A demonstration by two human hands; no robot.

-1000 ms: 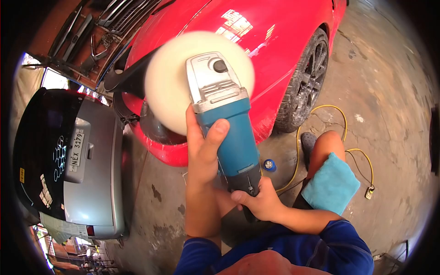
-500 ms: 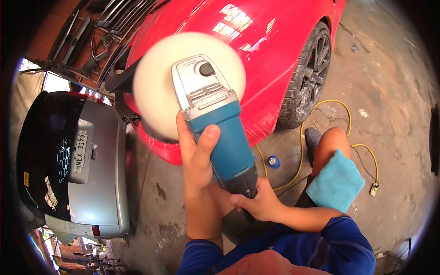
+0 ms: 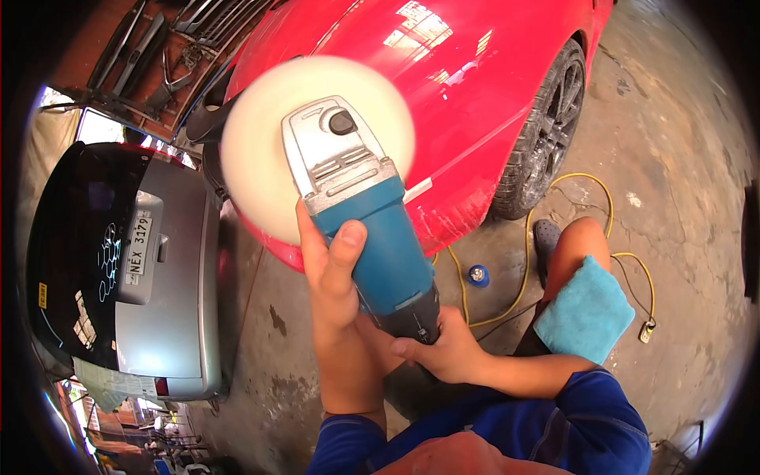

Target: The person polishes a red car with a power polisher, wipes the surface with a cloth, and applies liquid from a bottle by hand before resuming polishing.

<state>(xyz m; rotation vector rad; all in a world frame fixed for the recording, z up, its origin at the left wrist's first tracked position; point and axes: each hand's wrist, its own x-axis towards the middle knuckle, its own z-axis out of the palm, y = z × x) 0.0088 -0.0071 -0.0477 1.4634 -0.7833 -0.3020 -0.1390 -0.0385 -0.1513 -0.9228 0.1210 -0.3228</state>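
Stained grey concrete floor [image 3: 673,229] runs beneath the whole scene. At the far left stands a silver vehicle with a dark rear window [image 3: 170,324], its white licence plate [image 3: 138,247] reading NEX 3179. Above it, long dark strips of trim [image 3: 142,59] lie against a reddish-brown surface. Next comes a round cream polishing pad [image 3: 253,166], its edge blurred, over the front corner of a glossy red car [image 3: 475,119]; its underside is hidden, so I cannot tell whether it touches the paint. It sits under the silver metal head of a teal-bodied power polisher [image 3: 388,245]. The left hand [image 3: 331,273] is curled around the body, thumb along its upper face. Farther right, the right hand [image 3: 443,348] is closed around the black rear handle. Beyond are a small blue container [image 3: 478,275], a looping yellow cord [image 3: 529,253], the car's black-tyred wheel [image 3: 548,131] and, draped over the person's leg, a turquoise cloth [image 3: 587,310].
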